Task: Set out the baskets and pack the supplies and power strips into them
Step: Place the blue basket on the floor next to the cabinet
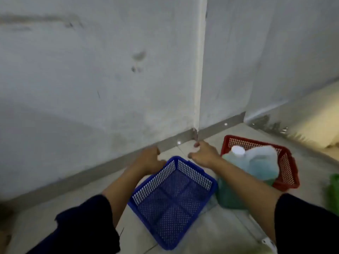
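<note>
An empty blue mesh basket (195, 174) sits on the tiled floor in front of me, turned corner-on to the wall. My left hand (150, 159) curls over its far-left rim. My right hand (203, 154) hovers just past the basket's far corner with its fingers apart, holding nothing. To the right stands a red mesh basket (287, 163). A translucent jug of greenish liquid (260, 162) with a white cap leans in it. The picture is blurred by motion.
The grey wall and its skirting run close behind the baskets, with a corner edge (197, 114) straight ahead. A green object (334, 191) is cut off at the right edge. Something small and white (268, 242) lies by my right sleeve.
</note>
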Demonstrator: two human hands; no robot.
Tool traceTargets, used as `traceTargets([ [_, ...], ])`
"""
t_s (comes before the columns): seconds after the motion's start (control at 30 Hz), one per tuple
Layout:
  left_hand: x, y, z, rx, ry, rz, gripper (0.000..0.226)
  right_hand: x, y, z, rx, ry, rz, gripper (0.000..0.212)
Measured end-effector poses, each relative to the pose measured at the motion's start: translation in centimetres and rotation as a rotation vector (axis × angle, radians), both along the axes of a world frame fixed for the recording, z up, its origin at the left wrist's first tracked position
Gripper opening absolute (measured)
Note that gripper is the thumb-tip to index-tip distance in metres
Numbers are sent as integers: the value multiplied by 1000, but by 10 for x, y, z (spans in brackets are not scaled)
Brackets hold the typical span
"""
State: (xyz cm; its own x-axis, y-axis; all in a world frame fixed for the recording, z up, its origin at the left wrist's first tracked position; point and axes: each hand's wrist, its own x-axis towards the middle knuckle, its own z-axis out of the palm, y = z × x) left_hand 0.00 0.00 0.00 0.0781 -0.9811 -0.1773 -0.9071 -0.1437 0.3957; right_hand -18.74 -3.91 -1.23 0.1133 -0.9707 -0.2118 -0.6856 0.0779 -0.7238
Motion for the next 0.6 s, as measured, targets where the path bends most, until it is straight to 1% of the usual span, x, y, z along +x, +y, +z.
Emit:
traceTargets([
  [0.1,14,15,-76,95,-82,8,45,4,5,-79,58,107,21,48],
  [0.17,30,25,-115,147,-113,26,45,4,9,-126,101,103,10,45],
  [0.23,46,34,-142,178,-115,35,49,2,16,-157,137,88,-36,44],
  [0.27,53,39,-155,197,-108,63,50,2,22,-167,162,110,-63,48],
  [0.33,63,50,-178,243,-129,130,49,0,28,-185,247,131,-132,64],
  [0.4,65,61,-196,319,-129,245,51,0,30,-199,288,49,-264,77],
  [0.43,64,65,-200,402,-81,312,55,1,29,-206,318,-24,-331,81],
  [0.47,63,68,-201,512,16,384,61,4,28,-211,359,-103,-397,83],
  [0.53,64,70,-204,712,318,500,68,11,23,-223,421,-261,-503,81],
  [0.57,67,69,-205,760,457,518,65,12,19,-228,437,-333,-548,79],
  [0.6,69,68,-206,758,561,518,60,14,16,-231,447,-388,-580,73],
])
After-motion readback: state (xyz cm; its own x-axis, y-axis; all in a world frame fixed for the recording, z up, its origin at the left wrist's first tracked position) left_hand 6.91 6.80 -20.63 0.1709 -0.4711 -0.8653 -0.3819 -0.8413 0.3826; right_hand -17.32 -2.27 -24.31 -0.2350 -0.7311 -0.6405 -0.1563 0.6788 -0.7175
